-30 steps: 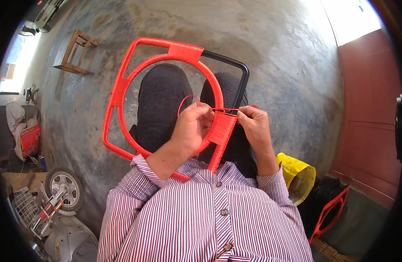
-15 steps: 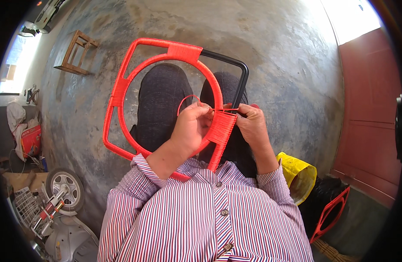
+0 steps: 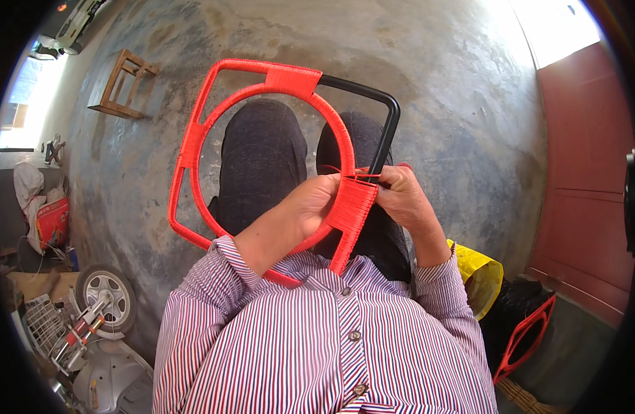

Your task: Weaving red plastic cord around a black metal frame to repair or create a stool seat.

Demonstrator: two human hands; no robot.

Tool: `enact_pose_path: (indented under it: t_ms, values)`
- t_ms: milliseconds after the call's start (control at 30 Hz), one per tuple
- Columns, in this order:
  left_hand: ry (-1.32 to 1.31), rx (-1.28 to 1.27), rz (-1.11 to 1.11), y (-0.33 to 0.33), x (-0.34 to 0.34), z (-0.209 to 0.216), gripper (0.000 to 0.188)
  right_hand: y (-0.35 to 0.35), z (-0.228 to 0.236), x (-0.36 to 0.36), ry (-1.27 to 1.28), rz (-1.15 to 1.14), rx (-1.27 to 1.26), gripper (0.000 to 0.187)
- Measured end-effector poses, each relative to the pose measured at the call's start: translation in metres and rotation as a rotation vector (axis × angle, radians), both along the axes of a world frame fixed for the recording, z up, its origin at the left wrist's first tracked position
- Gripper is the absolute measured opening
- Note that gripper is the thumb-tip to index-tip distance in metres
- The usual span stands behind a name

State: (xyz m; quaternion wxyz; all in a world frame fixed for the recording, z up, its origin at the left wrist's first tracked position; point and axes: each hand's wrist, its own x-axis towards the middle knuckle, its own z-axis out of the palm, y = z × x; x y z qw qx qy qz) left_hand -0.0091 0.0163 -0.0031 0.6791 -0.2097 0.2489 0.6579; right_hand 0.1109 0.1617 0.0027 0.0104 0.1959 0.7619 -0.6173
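Across my lap lies a metal frame, a ring set inside a rounded square. Red cord is wound tightly over most of it; one corner is a bare black bar. My left hand is closed at the inner edge of the wound band, its fingertips partly hidden behind the frame. On the outer side of that band, my right hand pinches a red cord stretched over the black bar and the ring. Both knees in dark trousers show under the frame.
A wooden stool lies on the concrete floor at far left. Near left are a scooter wheel and a red bag. A yellow bucket-like container and another red frame stand at right, below a red door.
The cord loop above my left hand has been drawn in. My left hand has slid right behind the band, and my right hand has shifted slightly right. The frame has moved slightly right.
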Motion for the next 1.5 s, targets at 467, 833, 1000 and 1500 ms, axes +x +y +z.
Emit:
enact_pose_path:
  t_ms: [467,833,1000,1500]
  values:
    - [0.350,-0.063,-0.013,-0.002,0.008,0.011,0.018,-0.005,-0.019,0.023,0.095,-0.100,0.487,0.011]
    - [0.400,0.020,0.116,-0.010,0.004,0.007,0.019,0.007,-0.007,0.062,0.238,-0.383,-0.544,0.009]
    - [0.414,0.035,0.083,-0.012,0.003,0.002,0.017,-0.004,-0.003,0.044,0.552,-0.444,-0.789,0.020]
    - [0.580,0.043,-0.022,-0.012,0.002,-0.006,0.013,-0.037,0.040,0.015,0.459,-0.364,-0.955,0.028]
